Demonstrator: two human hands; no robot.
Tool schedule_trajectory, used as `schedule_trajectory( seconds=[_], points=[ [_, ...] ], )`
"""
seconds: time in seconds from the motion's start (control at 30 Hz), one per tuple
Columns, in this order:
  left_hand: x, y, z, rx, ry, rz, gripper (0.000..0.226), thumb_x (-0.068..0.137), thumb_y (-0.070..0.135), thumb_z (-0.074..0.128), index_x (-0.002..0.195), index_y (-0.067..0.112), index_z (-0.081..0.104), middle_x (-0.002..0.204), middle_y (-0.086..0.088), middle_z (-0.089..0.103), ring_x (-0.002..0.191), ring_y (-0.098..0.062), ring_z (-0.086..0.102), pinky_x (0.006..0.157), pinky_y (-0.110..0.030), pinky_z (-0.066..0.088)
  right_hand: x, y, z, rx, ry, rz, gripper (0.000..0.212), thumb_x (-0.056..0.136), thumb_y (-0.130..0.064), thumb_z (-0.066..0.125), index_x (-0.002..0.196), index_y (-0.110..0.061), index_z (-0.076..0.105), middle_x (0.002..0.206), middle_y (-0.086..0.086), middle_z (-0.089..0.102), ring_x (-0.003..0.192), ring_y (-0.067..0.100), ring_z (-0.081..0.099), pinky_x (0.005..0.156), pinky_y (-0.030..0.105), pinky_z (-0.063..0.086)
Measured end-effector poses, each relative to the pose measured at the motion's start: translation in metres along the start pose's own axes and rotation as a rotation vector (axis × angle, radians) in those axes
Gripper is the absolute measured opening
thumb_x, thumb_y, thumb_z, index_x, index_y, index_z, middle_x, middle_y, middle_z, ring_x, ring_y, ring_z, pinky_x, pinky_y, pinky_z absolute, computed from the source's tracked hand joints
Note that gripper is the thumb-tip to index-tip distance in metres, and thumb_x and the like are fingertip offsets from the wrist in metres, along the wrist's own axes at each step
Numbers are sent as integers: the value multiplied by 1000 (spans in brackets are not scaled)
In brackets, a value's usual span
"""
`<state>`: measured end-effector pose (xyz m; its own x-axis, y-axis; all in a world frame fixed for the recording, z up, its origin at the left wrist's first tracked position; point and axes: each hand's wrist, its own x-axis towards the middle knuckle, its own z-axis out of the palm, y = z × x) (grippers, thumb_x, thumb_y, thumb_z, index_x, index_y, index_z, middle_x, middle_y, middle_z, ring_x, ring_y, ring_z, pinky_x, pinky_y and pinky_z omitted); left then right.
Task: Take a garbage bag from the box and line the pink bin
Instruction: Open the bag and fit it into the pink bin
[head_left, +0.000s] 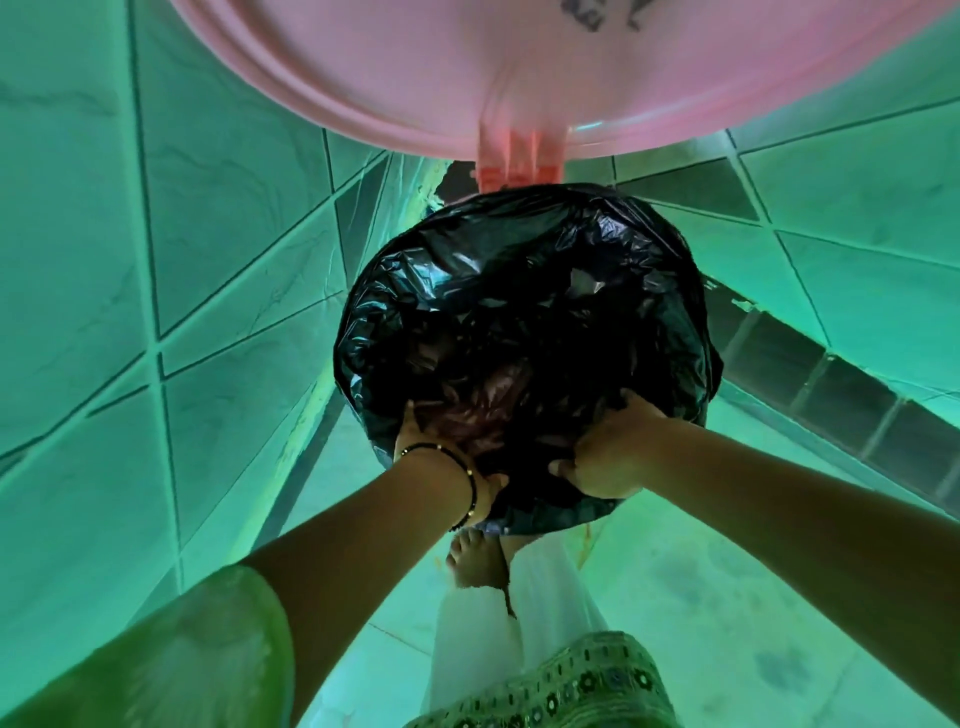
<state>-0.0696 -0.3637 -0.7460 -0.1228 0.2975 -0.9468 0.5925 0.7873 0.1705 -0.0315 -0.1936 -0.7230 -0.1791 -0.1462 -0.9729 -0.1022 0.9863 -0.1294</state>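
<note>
Tiled corner; bag (524, 291) rim in each hand (605, 457).

We wear a green short sleeve (208, 649). A black beaded bracelet (457, 470) circles our left wrist. Our trousers (545, 597) are white.

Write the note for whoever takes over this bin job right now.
Left hand: gripping the crinkled black plastic garbage bag at the near rim, wrist partly inside.
Right hand: clutching the bag's near edge.
Round pink plastic lid stands open behind. The bag covers the bin's mouth; the bin body is hidden.
Done: bag out, opened, draped over the far and side rim.
Left: probably fold the near edge down and press the bag in.
</note>
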Motion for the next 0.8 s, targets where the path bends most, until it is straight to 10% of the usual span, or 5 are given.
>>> schedule_trajectory(
  seconds=[0.13, 0.37, 0.53, 0.67, 0.8],
  points=[
    [-18, 10, -24, 257, 79, -49, 65, 92, 60, 14, 148, 34, -7, 160, 1, 1, 147, -28, -2, 115, -54, -7, -23, -8, -17, 75, 92, -8, 55, 97, -51, 18, 137, -21, 42, 144, 8, 44, 135, 29, 35, 111, 46, 21],
    [-41, -14, -82, 28, 1014, 56, 69, 89, 32, 43, 149, 13, 13, 157, -11, 13, 145, -32, 13, 116, -50, 11, -41, 29, -50, 227, 1254, 124, 56, 84, -24, 54, 135, -4, 40, 136, 19, 46, 125, 37, 44, 103, 48, 37],
    [-16, -26, -109, -134, 908, -31, 63, 96, 36, 33, 148, 9, 11, 154, -15, 20, 140, -34, 23, 115, -48, 23, -22, 42, -70, 563, 1137, 173, 51, 95, -32, 41, 139, -9, 34, 137, 15, 47, 124, 32, 45, 102, 42, 38],
    [-4, -35, -137, -442, 903, -34, 45, 100, 32, 26, 134, 7, 41, 131, -22, 51, 119, -38, 48, 97, -43, 40, -9, 53, -86, 982, 1140, 141, 31, 99, -26, 38, 114, -5, 57, 79, 2, 59, 65, 10, 51, 57, 15, 38],
    [-1, -53, -151, -901, 886, -124, 40, 97, 31, 42, 85, 3, 67, 85, -21, 65, 85, -35, 58, 78, -33, 47, -7, 69, -97, 1523, 1102, 225, 28, 87, -21, 63, 98, 5, 66, 101, 14, 70, 82, 19, 63, 81, 30, 47]
  ],
)
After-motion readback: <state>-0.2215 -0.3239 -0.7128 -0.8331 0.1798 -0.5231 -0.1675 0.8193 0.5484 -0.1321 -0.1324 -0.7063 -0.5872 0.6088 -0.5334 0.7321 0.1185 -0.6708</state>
